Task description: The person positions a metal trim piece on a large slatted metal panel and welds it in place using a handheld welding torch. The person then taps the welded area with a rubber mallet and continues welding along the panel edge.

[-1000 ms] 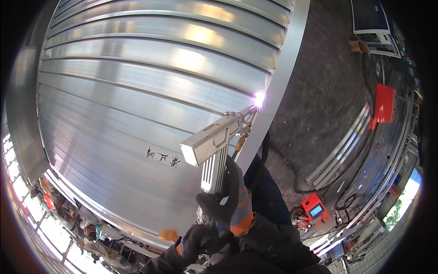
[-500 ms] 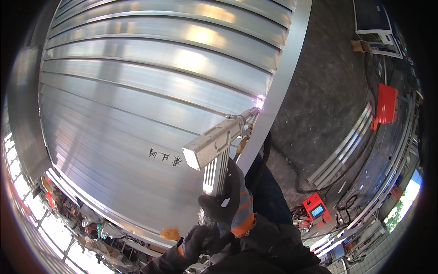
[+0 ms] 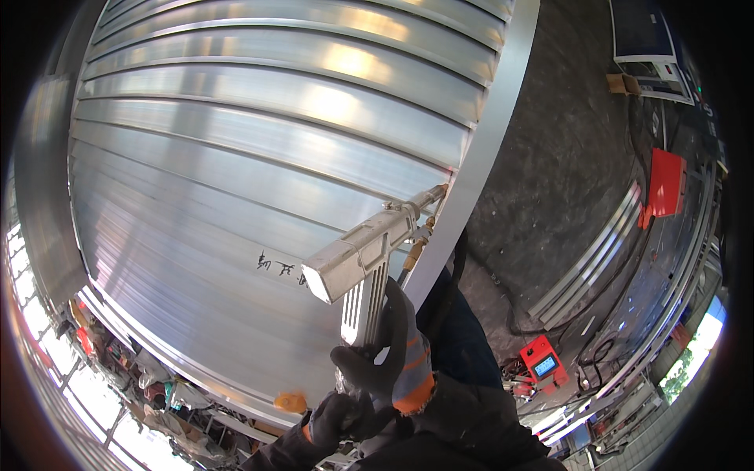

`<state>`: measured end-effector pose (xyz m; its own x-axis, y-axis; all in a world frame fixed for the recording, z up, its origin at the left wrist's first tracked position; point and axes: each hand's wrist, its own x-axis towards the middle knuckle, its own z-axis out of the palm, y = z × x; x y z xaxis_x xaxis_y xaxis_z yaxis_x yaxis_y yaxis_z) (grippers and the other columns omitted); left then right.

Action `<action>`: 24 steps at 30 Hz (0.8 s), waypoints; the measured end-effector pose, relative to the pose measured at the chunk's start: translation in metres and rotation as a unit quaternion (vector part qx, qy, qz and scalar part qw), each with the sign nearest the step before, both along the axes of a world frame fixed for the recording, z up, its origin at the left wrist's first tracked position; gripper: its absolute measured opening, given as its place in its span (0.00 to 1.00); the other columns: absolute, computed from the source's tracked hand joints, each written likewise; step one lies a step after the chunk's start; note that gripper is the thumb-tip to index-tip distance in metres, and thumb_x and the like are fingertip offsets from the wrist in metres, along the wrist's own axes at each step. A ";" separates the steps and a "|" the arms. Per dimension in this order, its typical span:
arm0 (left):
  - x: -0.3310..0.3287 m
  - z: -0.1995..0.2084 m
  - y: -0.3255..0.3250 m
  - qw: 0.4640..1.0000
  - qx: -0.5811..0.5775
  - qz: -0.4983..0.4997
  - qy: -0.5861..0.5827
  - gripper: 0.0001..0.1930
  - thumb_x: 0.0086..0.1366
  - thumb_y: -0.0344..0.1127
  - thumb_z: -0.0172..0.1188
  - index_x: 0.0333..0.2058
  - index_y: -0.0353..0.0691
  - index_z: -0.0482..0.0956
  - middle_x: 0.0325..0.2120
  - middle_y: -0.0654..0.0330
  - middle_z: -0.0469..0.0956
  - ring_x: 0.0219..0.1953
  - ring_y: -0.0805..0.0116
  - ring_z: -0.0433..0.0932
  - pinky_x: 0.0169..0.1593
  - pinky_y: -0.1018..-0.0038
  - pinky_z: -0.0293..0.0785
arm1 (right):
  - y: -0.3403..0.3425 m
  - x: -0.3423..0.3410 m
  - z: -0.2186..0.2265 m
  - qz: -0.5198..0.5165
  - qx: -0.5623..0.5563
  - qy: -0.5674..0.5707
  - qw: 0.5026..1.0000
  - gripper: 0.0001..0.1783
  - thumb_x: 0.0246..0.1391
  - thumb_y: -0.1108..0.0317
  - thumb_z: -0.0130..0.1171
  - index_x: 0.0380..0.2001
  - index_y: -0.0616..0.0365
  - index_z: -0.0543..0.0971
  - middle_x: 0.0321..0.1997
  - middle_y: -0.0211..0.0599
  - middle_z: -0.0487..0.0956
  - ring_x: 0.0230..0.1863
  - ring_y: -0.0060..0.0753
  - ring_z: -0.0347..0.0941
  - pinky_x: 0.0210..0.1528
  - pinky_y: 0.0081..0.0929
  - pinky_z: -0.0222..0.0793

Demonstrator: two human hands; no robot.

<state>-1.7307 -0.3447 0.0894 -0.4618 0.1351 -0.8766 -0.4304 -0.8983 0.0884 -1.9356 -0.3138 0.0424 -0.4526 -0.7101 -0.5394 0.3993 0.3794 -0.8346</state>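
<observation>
My right hand [image 3: 400, 353], in a dark glove with a grey and orange cuff, is wrapped round the ribbed grip of a silver handheld welding gun [image 3: 357, 251]. The gun's nozzle [image 3: 432, 195] points up and right, its tip at the corner where a slatted metal panel [image 3: 236, 188] meets its flat side rail [image 3: 483, 157]. A faint reddish spot shows just beyond the tip. Below the grip, my left hand [image 3: 338, 416], also gloved, is closed round the gun's cable, which looks shiny and wrapped; the fingers partly hide it.
Right of the panel, metal strips [image 3: 589, 255] lie on the dark floor beside a black cable. A red box with a small screen [image 3: 543, 363] stands near my legs, and a red object [image 3: 666, 184] lies farther off. Clutter [image 3: 165, 392] lies beyond the panel's left edge.
The bright spark at the nozzle has gone out. The welding gun and my right hand have shifted slightly left and down. My left hand has moved a little down and left with them.
</observation>
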 end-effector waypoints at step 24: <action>-0.021 0.001 -0.004 0.997 -0.053 -0.050 0.010 0.28 0.77 0.52 0.41 0.23 0.38 0.71 0.18 0.63 0.70 0.22 0.72 0.68 0.30 0.73 0.63 | 0.006 0.001 -0.015 0.001 0.010 0.068 0.998 0.55 0.51 0.56 0.74 0.73 0.68 0.54 0.61 0.55 0.73 0.57 0.47 0.77 0.58 0.41 0.76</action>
<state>-1.7512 -0.3489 0.0903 -0.4683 0.0872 -0.8793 -0.5138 -0.8364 0.1907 -1.9349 -0.3078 0.0278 -0.5210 -0.7002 -0.4881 0.2826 0.3980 -0.8728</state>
